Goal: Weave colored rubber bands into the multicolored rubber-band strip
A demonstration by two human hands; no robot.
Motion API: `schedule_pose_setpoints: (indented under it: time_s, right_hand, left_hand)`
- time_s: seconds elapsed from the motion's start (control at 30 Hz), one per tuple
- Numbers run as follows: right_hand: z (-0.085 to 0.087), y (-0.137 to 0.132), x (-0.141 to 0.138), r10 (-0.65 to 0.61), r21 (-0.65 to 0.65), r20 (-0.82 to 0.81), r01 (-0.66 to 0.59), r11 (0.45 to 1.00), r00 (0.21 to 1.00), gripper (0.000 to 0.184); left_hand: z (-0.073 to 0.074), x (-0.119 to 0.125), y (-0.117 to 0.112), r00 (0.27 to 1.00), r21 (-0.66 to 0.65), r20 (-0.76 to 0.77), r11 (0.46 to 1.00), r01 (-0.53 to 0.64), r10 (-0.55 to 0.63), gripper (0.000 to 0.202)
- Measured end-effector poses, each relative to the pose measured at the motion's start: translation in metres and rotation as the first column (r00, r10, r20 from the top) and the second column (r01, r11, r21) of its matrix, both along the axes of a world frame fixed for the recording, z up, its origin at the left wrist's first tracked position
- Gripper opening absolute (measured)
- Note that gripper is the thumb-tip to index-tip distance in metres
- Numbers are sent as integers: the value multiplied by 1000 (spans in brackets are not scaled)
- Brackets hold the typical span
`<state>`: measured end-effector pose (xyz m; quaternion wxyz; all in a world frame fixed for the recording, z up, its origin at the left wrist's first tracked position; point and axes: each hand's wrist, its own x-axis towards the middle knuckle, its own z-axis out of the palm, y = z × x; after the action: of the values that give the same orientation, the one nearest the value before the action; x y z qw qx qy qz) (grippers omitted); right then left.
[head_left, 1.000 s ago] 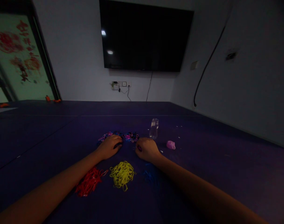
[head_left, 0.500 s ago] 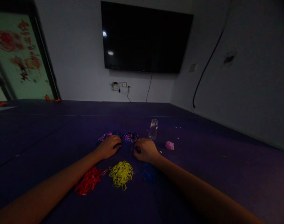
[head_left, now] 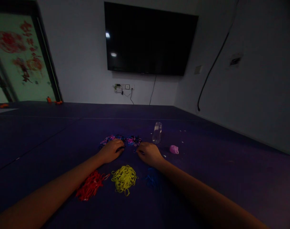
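Observation:
Mixed pink, blue and black rubber bands (head_left: 132,140) lie in a loose pile on the purple table. At the pile's near left edge rests my left hand (head_left: 111,150), fingers curled inward; what they hold, if anything, is too dark to make out. My right hand (head_left: 149,153) is closed just right of the pile, with a small purplish rubber band (head_left: 142,153) showing inside the curled fingers. A small blue loop (head_left: 134,151) is by its fingertips. Nearer me are a red rubber band pile (head_left: 91,186), a yellow one (head_left: 124,179) and a dim blue one (head_left: 152,178) beside my right wrist.
Behind my right hand a clear glass jar (head_left: 157,133) stands upright. A crumpled pink item (head_left: 174,149) lies to its right, with small white scraps around. The table (head_left: 64,127) reaches the wall, where a large black television (head_left: 151,39) hangs. Orange objects (head_left: 58,102) sit at the far left.
The pink band seen in my right hand shows less now, as its fingers have shifted slightly. My left hand stays nearly still. The view has moved a little.

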<state>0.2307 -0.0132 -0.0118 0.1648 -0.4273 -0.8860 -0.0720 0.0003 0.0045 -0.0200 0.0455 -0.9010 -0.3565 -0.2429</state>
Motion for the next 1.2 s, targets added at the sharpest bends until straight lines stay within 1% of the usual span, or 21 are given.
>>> schedule_pose_setpoints:
  time_s: [0.1,0.23,0.33,0.43,0.53,0.63,0.73,1.2]
  right_hand:
    - [0,1,0,-34,1,-1,34,999,999,22]
    - [2,-1,-1,-82,42,-13,83,996,997,23]
    - [4,-5,-2,-124,37,0,124,992,992,26]
    - [4,-9,-3,-76,15,58,75,997,995,26]
    - [3,-8,-3,-14,30,75,12,999,997,25]
    - [3,-5,-3,-20,47,41,18,999,999,23]
    - [3,-3,-2,-20,35,20,19,999,1000,22]
    - [-1,1,-1,64,6,1,-64,998,998,23]
  left_hand:
    - [0,0,1,1000,-4,-9,1000,-2,2,16]
    - [0,-1,1,1000,-1,-10,1000,12,-12,17]
    - [0,-1,0,1000,7,8,1000,23,-23,16]
    - [1,0,-1,999,10,28,1000,25,-25,16]
    - [1,0,-1,999,6,29,1000,27,-28,15]
    - [2,0,-2,1000,1,15,1000,25,-25,15]
    - [3,1,-1,1000,-3,0,1000,15,-15,15]
    - [1,-1,1,1000,0,3,1000,30,-30,17]
